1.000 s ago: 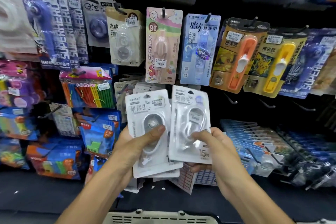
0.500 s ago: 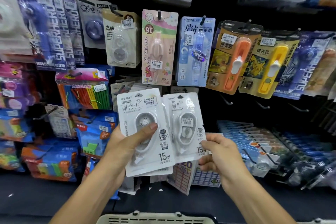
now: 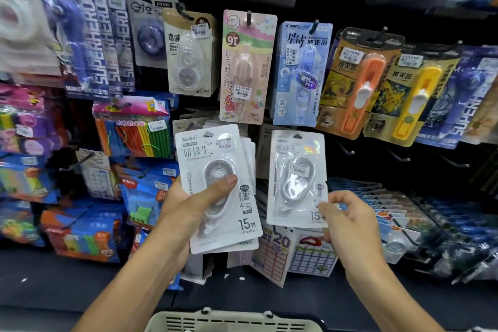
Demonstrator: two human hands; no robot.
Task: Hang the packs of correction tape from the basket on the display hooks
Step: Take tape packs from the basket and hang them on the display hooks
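My left hand (image 3: 188, 206) grips a stack of white correction tape packs (image 3: 215, 186), thumb across the front pack's blister. Level with that stack and to its right, my right hand (image 3: 343, 219) pinches the lower right corner of a single white correction tape pack (image 3: 296, 178), held upright in front of the black display wall. Whether its top hole sits on a hook I cannot tell. Bare black display hooks (image 3: 345, 148) stick out just right of that pack. The beige basket (image 3: 231, 322) shows only its rim at the bottom edge.
Above hang a pink My Melody pack (image 3: 246, 67), a blue pack (image 3: 301, 73) and orange (image 3: 355, 83) and yellow (image 3: 412, 97) carded tools. Coloured clip bags (image 3: 134, 127) crowd the left. Sticker sheets (image 3: 293, 253) hang below the packs, blue packs (image 3: 398, 213) lie lower right.
My right hand has drawn the single pack away to the right from the stack, which it overlapped before. My left hand has stayed roughly where it was.
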